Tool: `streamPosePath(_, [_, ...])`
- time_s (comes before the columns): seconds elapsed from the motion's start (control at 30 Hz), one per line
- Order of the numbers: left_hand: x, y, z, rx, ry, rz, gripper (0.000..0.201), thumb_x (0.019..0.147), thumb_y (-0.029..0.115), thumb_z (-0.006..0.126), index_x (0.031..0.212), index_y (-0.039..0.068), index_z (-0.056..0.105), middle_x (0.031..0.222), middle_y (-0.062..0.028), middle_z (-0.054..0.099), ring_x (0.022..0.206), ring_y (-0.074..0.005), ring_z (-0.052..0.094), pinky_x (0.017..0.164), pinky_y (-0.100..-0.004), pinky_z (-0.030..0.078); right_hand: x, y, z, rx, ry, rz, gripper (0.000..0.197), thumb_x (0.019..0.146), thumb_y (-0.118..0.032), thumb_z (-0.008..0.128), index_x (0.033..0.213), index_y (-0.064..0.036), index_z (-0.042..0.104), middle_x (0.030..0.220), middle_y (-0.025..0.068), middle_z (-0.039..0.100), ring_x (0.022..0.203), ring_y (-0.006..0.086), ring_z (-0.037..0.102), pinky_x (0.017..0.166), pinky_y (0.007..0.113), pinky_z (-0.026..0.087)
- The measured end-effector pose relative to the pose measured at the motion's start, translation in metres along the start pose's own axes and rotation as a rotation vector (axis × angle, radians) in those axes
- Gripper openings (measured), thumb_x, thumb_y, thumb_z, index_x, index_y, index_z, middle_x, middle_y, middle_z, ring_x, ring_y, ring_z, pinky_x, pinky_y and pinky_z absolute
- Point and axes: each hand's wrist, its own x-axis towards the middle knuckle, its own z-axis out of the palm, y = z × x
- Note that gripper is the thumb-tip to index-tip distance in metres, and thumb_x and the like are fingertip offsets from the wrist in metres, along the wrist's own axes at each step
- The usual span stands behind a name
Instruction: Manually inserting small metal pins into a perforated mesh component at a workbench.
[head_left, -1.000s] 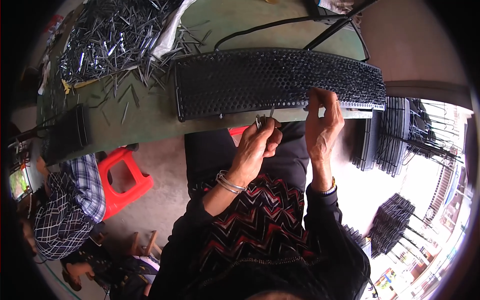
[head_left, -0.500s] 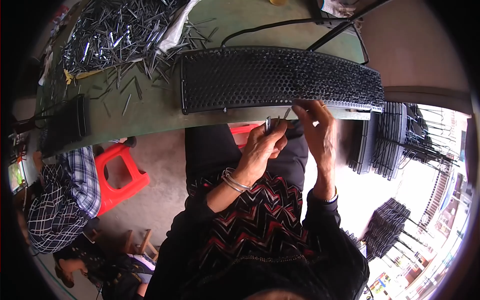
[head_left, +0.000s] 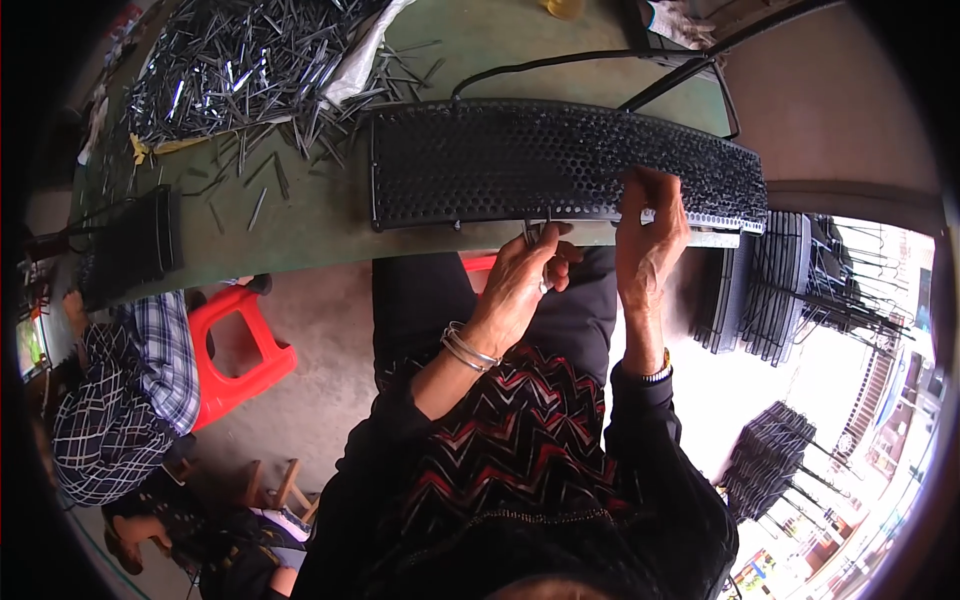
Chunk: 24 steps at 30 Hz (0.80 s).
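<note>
A long, curved black panel [head_left: 470, 160] full of round holes lies along the table's near edge. The holes towards its right part are packed with small dark bits. Just below its front rim, my left hand [head_left: 522, 277] is closed around a few thin metal pins [head_left: 531, 231], whose ends poke out past the fingers. My right hand [head_left: 652, 235] reaches over the right half of the panel with its fingertips pinched together against the holes. Whatever sits between those fingertips is hidden.
A big heap of thin dark metal pins [head_left: 250, 70] spreads over the green table [head_left: 300, 215] at the far left. Black bent rods stand behind the panel. Stacked black racks [head_left: 775, 285] are at the right. A red stool [head_left: 245, 350] and a person in checked clothing [head_left: 110, 400] are at the left.
My right hand has moved from beside my left hand, forward and right onto the panel. The left hand has shifted slightly left, still gripping the pins.
</note>
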Motion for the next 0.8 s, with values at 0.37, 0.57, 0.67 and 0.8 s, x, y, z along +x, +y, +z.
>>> streamPosePath(0.37, [-0.005, 0.000, -0.002, 0.042, 0.039, -0.077, 0.031, 0.096, 0.031, 0.056, 0.102, 0.001, 0.062, 0.074, -0.0050, 0.063, 0.057, -0.0043, 0.045, 0.048, -0.0199, 0.033, -0.007, 0.005, 0.010, -0.132, -0.112, -0.042, 0.008, 0.087, -0.005, 0.062, 0.095, -0.0050, 0.064, 0.086, 0.0090, 0.061, 0.075, 0.0195, 0.062, 0.064, 0.033, 0.049])
streamPosePath(0.57, [-0.009, -0.002, -0.005, 0.074, -0.048, -0.037, 0.034, 0.095, 0.032, 0.059, 0.105, -0.001, 0.062, 0.077, -0.0068, 0.062, 0.057, -0.0039, 0.042, 0.048, -0.0199, 0.029, -0.007, -0.003, 0.000, -0.162, -0.107, -0.024, 0.012, 0.085, -0.007, 0.065, 0.097, -0.0048, 0.066, 0.088, 0.0072, 0.059, 0.077, 0.0168, 0.060, 0.064, 0.032, 0.047])
streamPosePath(0.67, [-0.010, -0.002, -0.001, 0.081, -0.056, -0.043, 0.034, 0.095, 0.031, 0.060, 0.106, -0.001, 0.063, 0.078, -0.0059, 0.062, 0.059, -0.0035, 0.042, 0.048, -0.0202, 0.029, -0.012, -0.017, -0.025, 0.063, -0.498, 0.240, 0.011, 0.085, -0.008, 0.065, 0.096, -0.0036, 0.065, 0.084, 0.0064, 0.062, 0.072, 0.0147, 0.060, 0.064, 0.028, 0.046])
streamPosePath(0.8, [-0.007, -0.007, 0.001, 0.120, 0.014, -0.018, 0.032, 0.096, 0.029, 0.057, 0.108, 0.000, 0.062, 0.079, -0.0051, 0.063, 0.061, -0.0033, 0.043, 0.050, -0.0204, 0.030, -0.013, -0.025, -0.029, 0.280, -0.547, 0.331, 0.008, 0.088, -0.009, 0.061, 0.092, -0.0019, 0.061, 0.085, 0.0100, 0.065, 0.067, 0.0171, 0.062, 0.060, 0.030, 0.048])
